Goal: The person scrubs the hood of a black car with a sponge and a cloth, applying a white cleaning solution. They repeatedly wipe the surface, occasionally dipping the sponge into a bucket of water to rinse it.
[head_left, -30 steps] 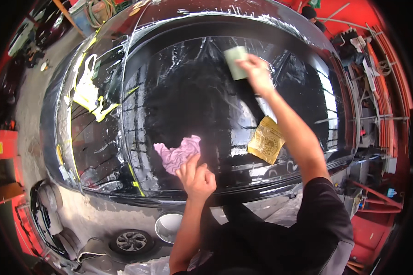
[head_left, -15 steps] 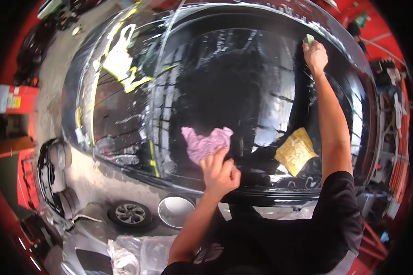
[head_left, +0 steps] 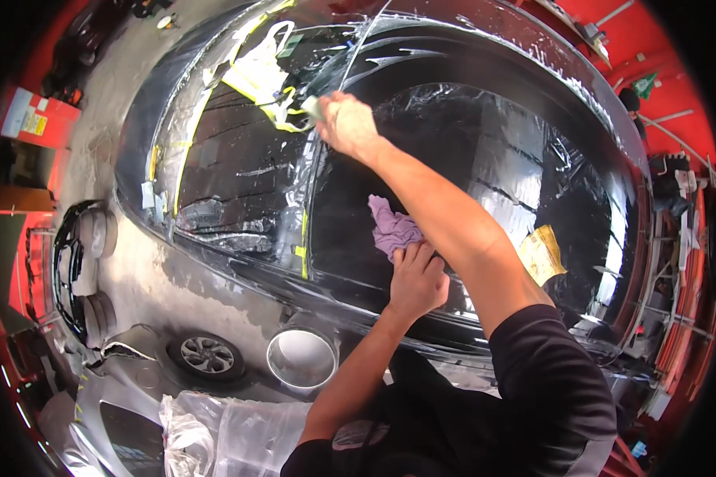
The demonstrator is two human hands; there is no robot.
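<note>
In front of me is the dark, glossy roof of a car (head_left: pixel 358 171), streaked with whitish wet marks. My right hand (head_left: pixel 348 123), slightly blurred, is closed round a small pale block (head_left: pixel 312 107) pressed to the roof by a seam, next to yellow masking tape (head_left: pixel 301 126). Nearer to me, my left hand (head_left: pixel 418 278) has its fingers curled on the edge of a crumpled purple cloth (head_left: pixel 394 226), which lies on the roof beneath my outstretched right forearm. A creased yellow packet or sheet (head_left: pixel 542 256) rests to the right, partly behind that arm.
Clear film and yellow tape cover the car's left part, where a bright white, bag-like sheet (head_left: pixel 258 70) lies. On the floor by the near side are a wheel (head_left: pixel 207 355) and a white bucket (head_left: pixel 302 358). A plastic-covered grey car part (head_left: pixel 250 433) sits at lower left.
My right hand has swept with the block from the far right of the roof leftward to the taped seam. The view has shifted, and my left hand stays at the purple cloth, now more bunched.
</note>
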